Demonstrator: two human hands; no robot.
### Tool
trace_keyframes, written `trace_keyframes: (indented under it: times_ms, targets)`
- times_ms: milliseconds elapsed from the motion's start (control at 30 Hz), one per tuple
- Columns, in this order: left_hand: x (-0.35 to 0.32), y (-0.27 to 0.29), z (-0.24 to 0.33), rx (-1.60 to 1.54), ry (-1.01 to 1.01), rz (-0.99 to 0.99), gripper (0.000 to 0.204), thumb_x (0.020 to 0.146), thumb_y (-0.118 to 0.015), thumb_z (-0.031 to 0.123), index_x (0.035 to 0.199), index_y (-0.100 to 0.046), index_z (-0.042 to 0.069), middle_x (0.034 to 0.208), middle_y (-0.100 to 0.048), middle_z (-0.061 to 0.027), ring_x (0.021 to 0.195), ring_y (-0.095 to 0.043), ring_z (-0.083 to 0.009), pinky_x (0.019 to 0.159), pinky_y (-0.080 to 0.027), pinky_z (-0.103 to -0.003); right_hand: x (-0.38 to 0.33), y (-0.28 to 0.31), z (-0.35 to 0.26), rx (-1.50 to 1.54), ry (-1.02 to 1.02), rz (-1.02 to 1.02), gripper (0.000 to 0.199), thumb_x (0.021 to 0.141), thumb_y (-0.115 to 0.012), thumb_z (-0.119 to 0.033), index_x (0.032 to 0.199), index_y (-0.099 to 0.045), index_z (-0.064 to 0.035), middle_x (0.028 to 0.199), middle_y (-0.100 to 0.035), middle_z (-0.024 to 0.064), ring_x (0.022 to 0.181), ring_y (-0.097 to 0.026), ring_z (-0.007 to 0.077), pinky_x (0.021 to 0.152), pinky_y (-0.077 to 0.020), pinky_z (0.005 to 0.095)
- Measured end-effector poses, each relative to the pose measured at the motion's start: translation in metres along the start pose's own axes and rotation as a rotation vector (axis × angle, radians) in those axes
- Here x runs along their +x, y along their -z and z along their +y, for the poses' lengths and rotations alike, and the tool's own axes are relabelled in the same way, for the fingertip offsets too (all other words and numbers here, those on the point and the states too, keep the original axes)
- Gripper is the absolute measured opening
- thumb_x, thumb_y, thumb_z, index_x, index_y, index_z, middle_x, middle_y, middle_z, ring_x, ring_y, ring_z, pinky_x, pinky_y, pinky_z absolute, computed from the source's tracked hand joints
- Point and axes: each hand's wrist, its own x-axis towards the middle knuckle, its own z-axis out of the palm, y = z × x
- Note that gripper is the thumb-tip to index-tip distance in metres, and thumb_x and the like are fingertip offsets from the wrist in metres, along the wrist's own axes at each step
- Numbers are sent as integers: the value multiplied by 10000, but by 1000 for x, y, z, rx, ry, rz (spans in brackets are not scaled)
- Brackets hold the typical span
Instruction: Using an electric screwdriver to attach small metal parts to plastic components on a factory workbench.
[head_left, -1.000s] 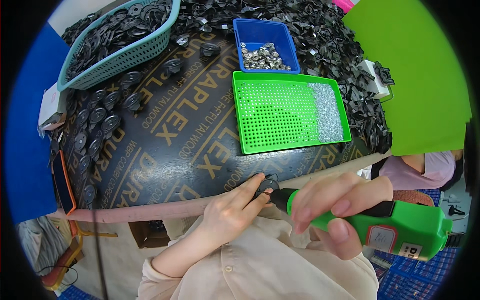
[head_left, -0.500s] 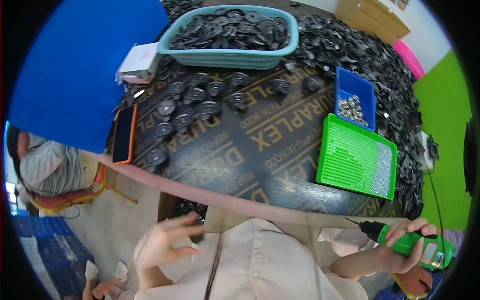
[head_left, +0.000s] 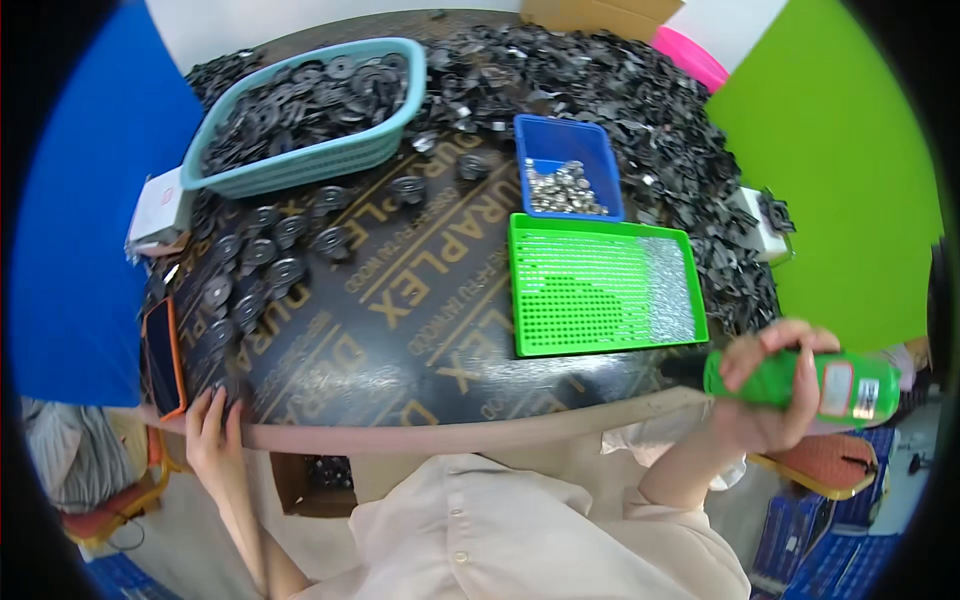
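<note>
Green electric screwdriver [head_left: 840, 375] lies across the grasp of the right hand [head_left: 760, 422], held out by the near right corner of the desk [head_left: 465, 330], its black nose pointing left along the near edge. I have the right forearm coming up at a slant from below, elbow bent, with the fingers curled over the body and the thumb crossing its front. On the other side, my left arm reaches forward and outward to the near left corner. The left hand [head_left: 212, 440] lies palm down over the edge, fingers stretched onto the desk just beside the orange-edged phone [head_left: 163, 357].

From here I cannot tell whether those left fingers are pinching anything: a dark part [head_left: 235, 390] at the fingertips merges with the dark surface. The driver's tip blurs away against the desk, and the right hand covers much of the body. The turquoise basket [head_left: 300, 167], towards the far left corner, is heaped so full that its floor is hidden. Right of the desk's middle, the green tray [head_left: 605, 349] adjoins the blue bin [head_left: 570, 138], whose small silver pieces [head_left: 570, 190] I cannot make out singly.
</note>
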Motion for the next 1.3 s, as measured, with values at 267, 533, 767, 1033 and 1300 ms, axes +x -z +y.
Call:
trace_keyframes:
  times_ms: [267,533,767,1033,1300]
  targets:
    - [-24,-59,147,-652,-531,-375,466,704,-779,27,1158,-698,94,1152,-664,-160,1012,-665,-266,798,-573,-323,43,-30,83,-148,2,57,183,908,-545,-37,1050,-494,67,827,-646,240,453,-589,230,450,-489,297]
    - [-19,-76,208,-682,-714,-394,363,704,-762,40,1056,-729,127,1189,-657,-139,868,-697,-238,683,-592,-318,46,-46,94,-209,-62,30,131,893,-565,-48,950,-532,65,771,-658,204,447,-592,213,462,-477,285]
    - [-24,-69,212,-731,-632,-424,453,684,-861,159,1097,-682,102,1171,-655,-171,846,-708,-272,655,-599,-315,44,-44,98,-242,-46,8,103,897,-556,-36,936,-532,56,753,-654,190,456,-595,202,478,-482,288]
    - [-34,-81,222,-804,-667,-337,427,679,-873,168,1046,-681,66,1159,-656,-177,817,-713,-268,637,-598,-310,43,-46,96,-252,-49,-34,104,893,-563,-23,944,-531,62,798,-664,213,460,-601,212,470,-484,285]
    - [-36,-83,222,-773,-668,-319,411,654,-881,174,1008,-699,73,1138,-666,-168,807,-713,-258,626,-592,-299,43,-42,77,-225,4,48,180,900,-551,-59,978,-511,98,834,-660,239,461,-613,216,478,-498,287]
